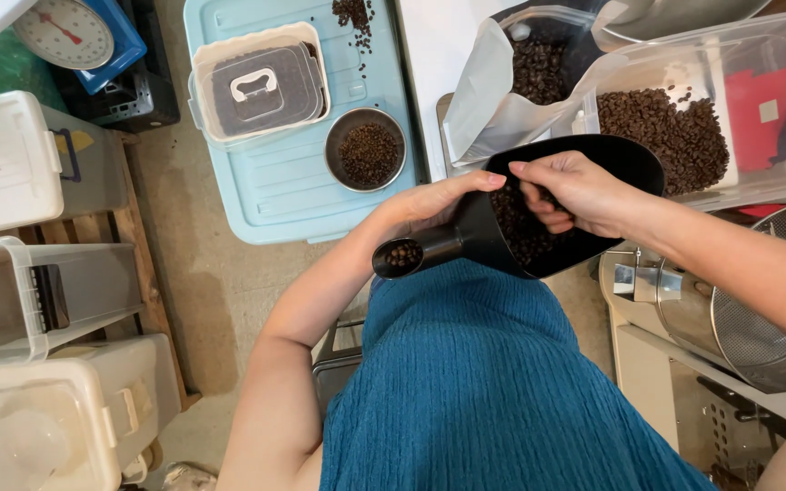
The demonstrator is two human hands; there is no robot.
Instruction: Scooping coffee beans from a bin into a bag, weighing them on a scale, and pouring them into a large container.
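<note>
Right now her left hand [434, 205] is wrapped around the neck of the black scoop [539, 214], fingers closed on it, while the right hand [570, 193] dips into the coffee beans [520, 232] inside, fingertips pinched together. Keeping the scoop level matters, I'd say; the clear tub [730, 118] of beans sits at two o'clock, the steel bowl [366, 150] at ten.
</note>
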